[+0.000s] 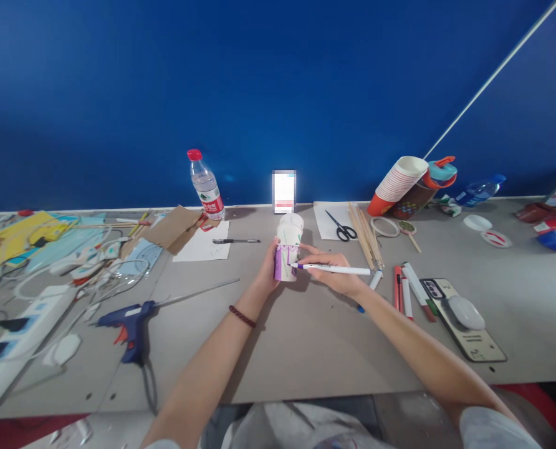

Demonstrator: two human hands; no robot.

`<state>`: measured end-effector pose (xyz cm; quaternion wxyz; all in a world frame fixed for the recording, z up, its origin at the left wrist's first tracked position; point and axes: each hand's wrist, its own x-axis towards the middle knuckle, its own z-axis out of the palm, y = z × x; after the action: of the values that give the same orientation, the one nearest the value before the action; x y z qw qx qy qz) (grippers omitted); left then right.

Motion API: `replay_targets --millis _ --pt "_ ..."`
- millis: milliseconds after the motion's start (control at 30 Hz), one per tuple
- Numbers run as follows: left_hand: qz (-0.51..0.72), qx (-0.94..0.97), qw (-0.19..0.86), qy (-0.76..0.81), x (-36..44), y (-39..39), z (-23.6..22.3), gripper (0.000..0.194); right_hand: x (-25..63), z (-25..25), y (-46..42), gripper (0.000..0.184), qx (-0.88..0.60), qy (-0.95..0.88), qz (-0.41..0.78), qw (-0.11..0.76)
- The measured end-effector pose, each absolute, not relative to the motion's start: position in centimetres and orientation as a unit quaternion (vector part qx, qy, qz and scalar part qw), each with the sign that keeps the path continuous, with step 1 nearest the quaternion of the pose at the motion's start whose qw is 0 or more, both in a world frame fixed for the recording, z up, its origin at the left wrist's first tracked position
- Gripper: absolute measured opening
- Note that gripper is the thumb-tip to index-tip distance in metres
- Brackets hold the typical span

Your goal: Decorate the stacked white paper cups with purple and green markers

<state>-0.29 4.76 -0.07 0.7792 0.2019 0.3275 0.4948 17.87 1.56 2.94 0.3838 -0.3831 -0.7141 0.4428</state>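
Note:
Two white paper cups appear joined in a column, and the lower paper cup carries purple colouring and a looped purple line. My left hand is wrapped around its left side. In my right hand is a white marker with a purple tip, which reaches the cup's right side. Whether the tip touches the paper, I cannot tell. Above sits the upper paper cup, with a little green print on it.
A glue gun and a power strip lie on the left. Behind stand a water bottle and stacked cups. Scissors, wooden sticks, markers and a phone are to the right. A pen lies near the bottle.

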Motion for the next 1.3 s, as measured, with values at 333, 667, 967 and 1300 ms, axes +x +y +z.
replay_targets --millis 333,667,967,1300 --pt "0.486 0.19 0.784 0.337 -0.5 5.0 -0.1 0.051 17.8 3.3 1.5 0.019 -0.355 -0.73 0.459 0.362" --pt "0.484 0.187 0.783 0.342 -0.6 4.8 0.1 0.052 18.0 3.4 1.4 0.024 -0.38 -0.749 0.459 0.292" --pt "0.492 0.181 0.779 0.345 -0.5 4.8 0.4 0.053 17.7 4.1 1.0 0.019 -0.38 -0.728 0.486 0.3" --pt "0.486 0.207 0.782 0.33 -0.1 4.5 0.6 0.048 17.6 2.7 1.7 0.025 -0.42 -0.648 0.447 0.451"
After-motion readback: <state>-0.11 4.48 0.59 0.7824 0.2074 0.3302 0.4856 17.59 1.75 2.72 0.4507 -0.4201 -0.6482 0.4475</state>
